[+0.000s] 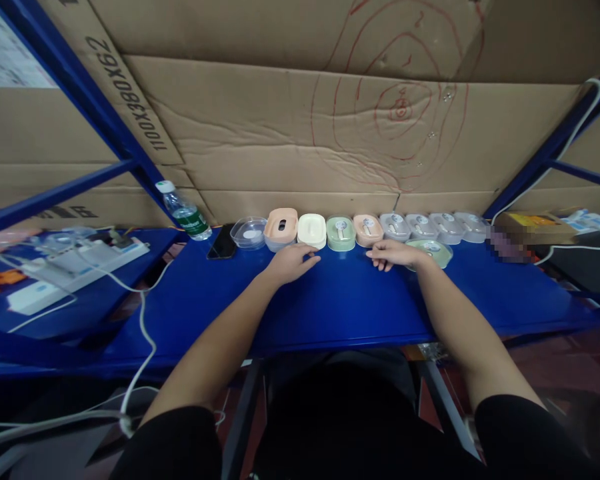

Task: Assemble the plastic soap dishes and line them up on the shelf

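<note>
operator: where is the cream container, and how do the hands stand?

technician: in the row at the back of the blue table, between the tall peach container and the green-lidded container. the left hand, thumb spread from fingers, is at its front edge; contact is unconfirmed. the right hand is loosely curled near the peach-lidded container; whether it grips anything is unclear.

operator: handling?

technician: probably light, stiff plastic, slightly slippery. grasp opposite side walls, below the lid.

operator: view limits?

technician: left fingers mask the cream container's front corner. the right wrist partly covers the green oval container. label print is illegible.
</note>
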A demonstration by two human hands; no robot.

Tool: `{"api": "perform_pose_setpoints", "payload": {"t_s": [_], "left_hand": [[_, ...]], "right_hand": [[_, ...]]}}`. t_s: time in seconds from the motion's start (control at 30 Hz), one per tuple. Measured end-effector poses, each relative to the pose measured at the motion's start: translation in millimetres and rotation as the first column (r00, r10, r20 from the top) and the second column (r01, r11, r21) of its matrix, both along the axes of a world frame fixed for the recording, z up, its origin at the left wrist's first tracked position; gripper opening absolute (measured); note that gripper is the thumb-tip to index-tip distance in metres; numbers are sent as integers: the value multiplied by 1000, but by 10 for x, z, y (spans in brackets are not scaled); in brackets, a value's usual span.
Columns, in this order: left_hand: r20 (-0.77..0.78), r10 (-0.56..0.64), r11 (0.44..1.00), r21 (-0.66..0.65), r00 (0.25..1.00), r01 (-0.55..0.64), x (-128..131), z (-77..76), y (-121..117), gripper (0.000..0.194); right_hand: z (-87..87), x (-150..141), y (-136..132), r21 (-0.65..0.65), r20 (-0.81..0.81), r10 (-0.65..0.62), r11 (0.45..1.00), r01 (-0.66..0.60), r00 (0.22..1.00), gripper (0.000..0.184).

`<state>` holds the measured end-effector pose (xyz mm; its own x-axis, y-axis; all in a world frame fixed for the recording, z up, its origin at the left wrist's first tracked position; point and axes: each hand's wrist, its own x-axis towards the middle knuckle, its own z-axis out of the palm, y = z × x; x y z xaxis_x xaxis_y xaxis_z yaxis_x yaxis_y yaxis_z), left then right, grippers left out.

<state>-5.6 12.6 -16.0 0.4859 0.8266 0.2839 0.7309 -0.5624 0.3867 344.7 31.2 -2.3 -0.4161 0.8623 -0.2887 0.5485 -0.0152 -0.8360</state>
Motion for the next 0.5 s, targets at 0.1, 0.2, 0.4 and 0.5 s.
{"api": "perform_pose_setpoints", "payload": {"t_s": [0.1,0.2,0.4,0.5], "left_hand": [[61,58,994,91,996,-63,-38,42,10,31],[125,153,971,167,980,-173,-84,102,14,29],[195,338,901,217,921,-376,-174,134,44,29],[125,260,939,197,957,-281,-126,74,48,30]], "right_hand": [[57,183,3,-22,77,-47,999,49,996,52],[120,304,-8,-41,139,-94,994,100,986,53],[215,522,-11,-14,314,-190,979,204,930,57],[231,533,-8,16,333,-212,975,220,919,58]]}}
